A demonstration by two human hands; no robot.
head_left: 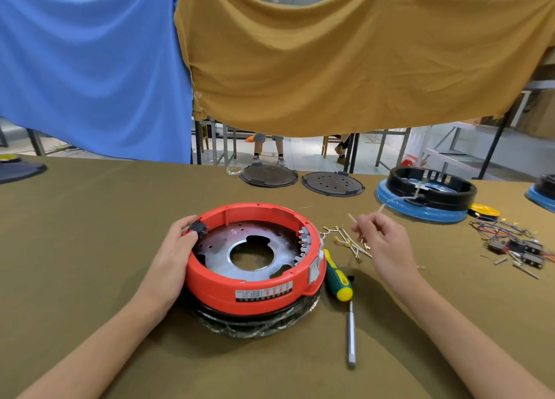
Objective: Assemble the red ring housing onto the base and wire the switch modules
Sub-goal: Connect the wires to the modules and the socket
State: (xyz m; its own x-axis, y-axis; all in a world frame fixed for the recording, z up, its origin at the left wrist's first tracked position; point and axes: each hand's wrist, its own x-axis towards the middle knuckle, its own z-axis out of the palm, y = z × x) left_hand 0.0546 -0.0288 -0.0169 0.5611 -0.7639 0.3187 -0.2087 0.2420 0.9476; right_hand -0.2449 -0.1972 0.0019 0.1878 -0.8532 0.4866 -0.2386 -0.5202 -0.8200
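Observation:
The red ring housing (253,289) sits on a black base (255,323) in front of me, with a metal plate (249,248) inside it. My left hand (177,248) grips the ring's left rim and presses a black switch module (198,228) set there. Right of the ring, my right hand (381,239) pinches a thin pale wire (380,208) raised above a small pile of wires with brass terminals (348,242). More switch modules with coloured wires (516,245) lie at the far right.
A green and yellow screwdriver (341,281) lies right of the ring, shaft towards me. Two black round plates (268,176) (332,184) rest at the table's far edge. A black ring on a blue base (426,194) stands back right. Blue and mustard cloths hang beyond.

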